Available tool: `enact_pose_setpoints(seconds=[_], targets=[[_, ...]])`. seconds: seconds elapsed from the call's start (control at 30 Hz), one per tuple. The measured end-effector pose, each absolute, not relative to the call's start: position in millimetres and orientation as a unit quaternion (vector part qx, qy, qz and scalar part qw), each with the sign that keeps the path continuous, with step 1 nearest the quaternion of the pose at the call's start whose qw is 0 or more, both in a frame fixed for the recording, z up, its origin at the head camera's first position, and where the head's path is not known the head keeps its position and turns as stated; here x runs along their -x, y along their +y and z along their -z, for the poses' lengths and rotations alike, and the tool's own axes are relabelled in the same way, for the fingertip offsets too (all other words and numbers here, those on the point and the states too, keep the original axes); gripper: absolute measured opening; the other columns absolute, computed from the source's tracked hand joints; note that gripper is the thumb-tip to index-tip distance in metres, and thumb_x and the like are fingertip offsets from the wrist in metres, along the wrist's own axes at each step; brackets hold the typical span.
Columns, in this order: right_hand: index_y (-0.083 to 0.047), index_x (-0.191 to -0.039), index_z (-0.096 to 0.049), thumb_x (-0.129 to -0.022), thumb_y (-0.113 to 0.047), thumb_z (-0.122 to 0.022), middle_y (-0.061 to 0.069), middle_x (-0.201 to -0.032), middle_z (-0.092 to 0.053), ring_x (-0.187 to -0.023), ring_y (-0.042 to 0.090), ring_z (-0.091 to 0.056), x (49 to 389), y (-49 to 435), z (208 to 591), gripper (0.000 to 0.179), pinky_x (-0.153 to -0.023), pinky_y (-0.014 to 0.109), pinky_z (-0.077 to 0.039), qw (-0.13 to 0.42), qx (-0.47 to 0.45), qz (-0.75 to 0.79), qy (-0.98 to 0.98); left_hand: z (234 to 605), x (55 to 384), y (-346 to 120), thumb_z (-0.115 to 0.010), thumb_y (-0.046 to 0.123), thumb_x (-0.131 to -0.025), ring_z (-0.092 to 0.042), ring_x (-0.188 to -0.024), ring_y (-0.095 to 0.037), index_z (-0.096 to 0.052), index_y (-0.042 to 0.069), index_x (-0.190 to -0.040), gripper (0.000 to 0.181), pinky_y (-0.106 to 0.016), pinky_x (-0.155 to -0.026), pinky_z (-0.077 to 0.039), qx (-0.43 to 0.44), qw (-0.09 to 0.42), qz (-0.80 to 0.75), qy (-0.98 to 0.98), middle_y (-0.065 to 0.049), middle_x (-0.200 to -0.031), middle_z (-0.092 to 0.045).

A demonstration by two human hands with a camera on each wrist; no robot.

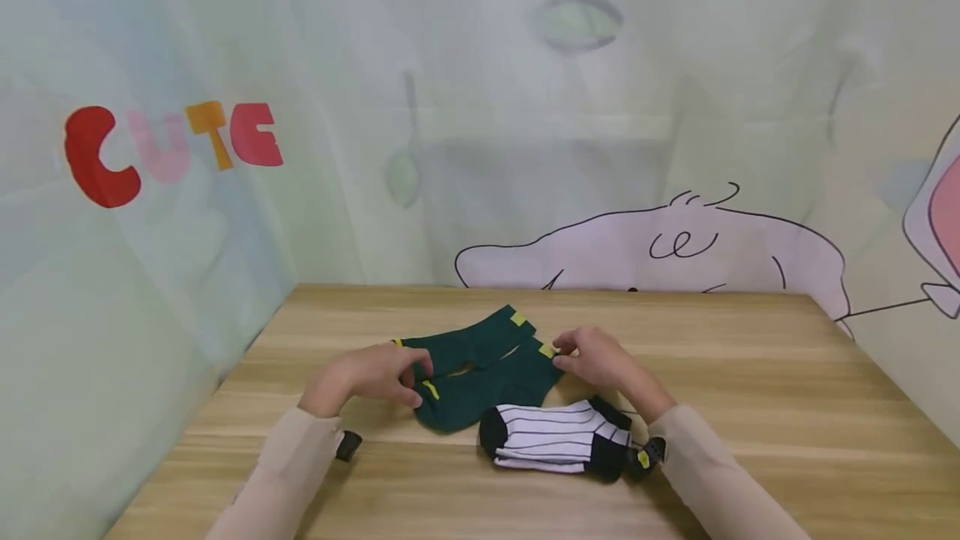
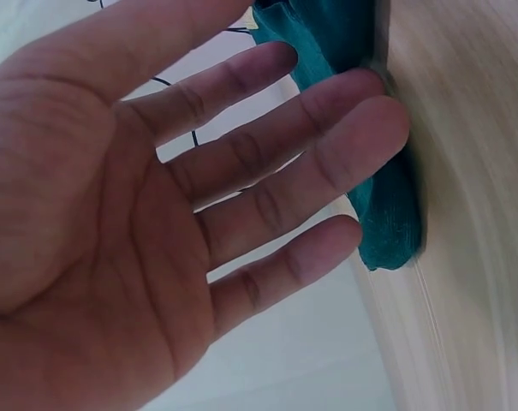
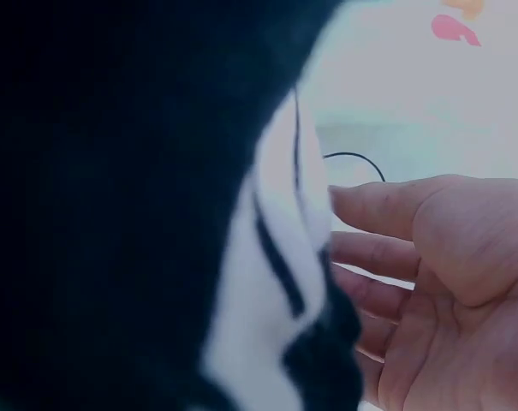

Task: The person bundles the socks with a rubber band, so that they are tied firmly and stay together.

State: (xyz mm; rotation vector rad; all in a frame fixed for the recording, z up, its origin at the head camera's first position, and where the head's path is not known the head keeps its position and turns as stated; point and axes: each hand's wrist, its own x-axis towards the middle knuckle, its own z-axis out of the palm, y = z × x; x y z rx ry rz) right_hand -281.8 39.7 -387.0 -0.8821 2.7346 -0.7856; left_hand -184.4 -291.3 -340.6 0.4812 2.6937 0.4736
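Observation:
Two dark green socks with yellow patches lie side by side on the table, the far sock [image 1: 483, 342] and the near sock [image 1: 487, 394]. My left hand [image 1: 378, 372] hovers at their left ends; its fingers [image 2: 327, 163] are spread in the left wrist view, with green fabric [image 2: 387, 223] behind them. At the near sock's right end, by its yellow patch, is my right hand [image 1: 598, 357], fingers loosely bent. A pair of white socks [image 1: 551, 436] with black stripes and black ends lies in front. Close up, they hide the right fingertips in the right wrist view.
The wooden table [image 1: 750, 407] extends to both sides of the socks. Behind it hangs a pale printed curtain [image 1: 337, 107] with coloured letters and a cartoon outline. Dark wrist devices [image 1: 645, 458] sit under the sleeves, the right one close to the striped socks.

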Motion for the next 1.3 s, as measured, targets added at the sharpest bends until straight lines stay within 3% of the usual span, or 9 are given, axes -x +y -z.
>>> enact_pose_setpoints(seconds=[0.4, 0.7, 0.97, 1.3], targets=[[-0.001, -0.126, -0.067, -0.096, -0.012, -0.067, 0.013, -0.113, -0.071, -0.104, 0.030, -0.065, 273.0, 44.2, 396.5, 0.032, -0.088, 0.047, -0.052, 0.089, 0.271, 0.296, 0.911, 353.2, 187.3, -284.5, -0.079, 0.021, -0.088, -0.061, -0.083, -0.016, -0.062, 0.015, -0.117, 0.034, -0.044, -0.083, -0.051, -0.164, 0.185, -0.166, 0.954, -0.001, -0.094, -0.066], [-0.005, -0.135, -0.061, -0.096, -0.007, -0.065, 0.018, -0.121, -0.068, -0.104, 0.034, -0.067, 266.7, 39.1, 404.5, 0.040, -0.087, 0.047, -0.054, 0.101, 0.289, 0.344, 0.887, 352.3, 182.9, -290.9, -0.079, 0.017, -0.087, -0.060, -0.080, -0.014, -0.064, 0.017, -0.114, 0.031, -0.041, -0.077, -0.052, -0.175, 0.193, -0.149, 0.954, 0.000, -0.090, -0.066], [-0.006, -0.133, -0.063, -0.096, -0.005, -0.065, 0.018, -0.124, -0.066, -0.106, 0.036, -0.066, 271.8, 41.3, 402.5, 0.037, -0.090, 0.049, -0.052, 0.106, 0.295, 0.350, 0.883, 350.7, 186.0, -290.8, -0.079, 0.015, -0.087, -0.056, -0.074, -0.013, -0.064, 0.018, -0.108, 0.025, -0.035, -0.070, -0.049, -0.189, 0.196, -0.150, 0.950, 0.001, -0.086, -0.063], [-0.006, -0.121, -0.070, -0.095, -0.005, -0.066, 0.013, -0.117, -0.067, -0.102, 0.029, -0.064, 279.3, 43.3, 396.3, 0.027, -0.089, 0.046, -0.052, 0.096, 0.294, 0.336, 0.889, 354.3, 196.1, -285.2, -0.078, 0.011, -0.086, -0.048, -0.066, -0.012, -0.059, 0.017, -0.094, 0.021, -0.027, -0.062, -0.040, -0.208, 0.185, -0.149, 0.949, 0.002, -0.077, -0.055]])
